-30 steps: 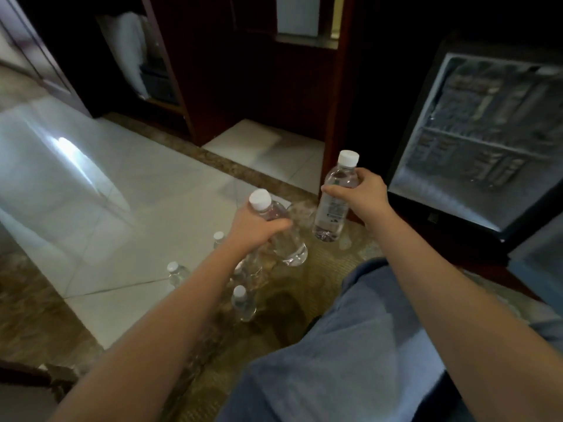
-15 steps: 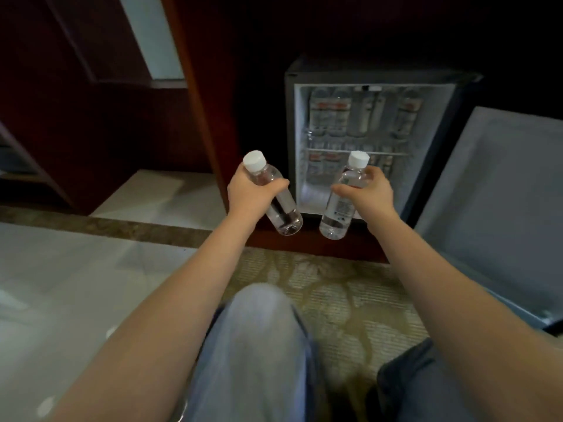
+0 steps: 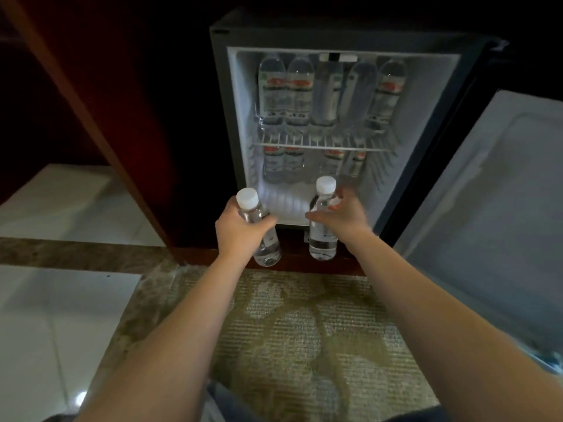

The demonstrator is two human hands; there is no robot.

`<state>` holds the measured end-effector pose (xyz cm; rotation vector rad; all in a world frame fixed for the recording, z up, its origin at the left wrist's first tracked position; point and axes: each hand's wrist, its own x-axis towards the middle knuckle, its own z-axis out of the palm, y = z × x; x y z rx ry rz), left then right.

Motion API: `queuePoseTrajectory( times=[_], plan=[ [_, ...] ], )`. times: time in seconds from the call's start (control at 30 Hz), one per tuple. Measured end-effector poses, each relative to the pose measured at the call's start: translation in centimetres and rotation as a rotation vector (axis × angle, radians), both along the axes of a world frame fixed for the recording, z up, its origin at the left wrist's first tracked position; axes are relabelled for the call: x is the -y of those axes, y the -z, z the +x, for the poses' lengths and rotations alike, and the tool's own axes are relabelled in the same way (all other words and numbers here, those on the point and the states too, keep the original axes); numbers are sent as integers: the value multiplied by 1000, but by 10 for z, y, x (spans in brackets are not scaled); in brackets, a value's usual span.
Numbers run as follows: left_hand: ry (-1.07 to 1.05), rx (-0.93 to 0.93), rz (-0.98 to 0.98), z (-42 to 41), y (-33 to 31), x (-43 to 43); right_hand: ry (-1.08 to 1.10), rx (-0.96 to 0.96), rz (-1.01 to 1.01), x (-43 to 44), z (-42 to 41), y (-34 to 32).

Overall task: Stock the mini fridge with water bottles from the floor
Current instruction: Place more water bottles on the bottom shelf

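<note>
Clear plastic, white-capped: one water bottle sits in each hand at the centre of the frame, just in front of the open mini fridge (image 3: 350,35). The left hand (image 3: 240,229) wraps its fingers round the left bottle (image 3: 268,248), which tilts with its cap toward the upper left. The right hand (image 3: 341,217) grasps the right bottle (image 3: 323,242), held upright. Inside the fridge, shelf bottles (image 3: 300,89) stand in a row on the wire shelf (image 3: 323,146), and lower bottles (image 3: 283,162) stand beneath it. The fridge door (image 3: 493,214) hangs open at the right edge. Patterned carpet (image 3: 304,324) fills the bottom.
</note>
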<state>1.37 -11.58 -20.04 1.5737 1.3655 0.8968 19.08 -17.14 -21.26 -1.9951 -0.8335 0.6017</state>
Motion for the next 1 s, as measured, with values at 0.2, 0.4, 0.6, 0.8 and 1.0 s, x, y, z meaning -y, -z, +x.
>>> queuePoseTrajectory(
  times=[0.2, 0.4, 0.6, 0.8, 1.0],
  plan=[
    [32, -115, 26, -3, 25, -34, -106, 22, 13, -75, 13, 35],
    [1, -123, 35, -11, 37, -60, -62, -32, 104, -147, 22, 55],
    [-25, -152, 99, -21, 49, -78, -60, -48, 108, -202, 31, 75],
    [-30, -175, 116, -21, 57, -87, -70, 8, 102, -240, 33, 76],
    [-21, -164, 103, -15, 62, -90, -60, 106, 81, -260, 32, 91]
  ],
)
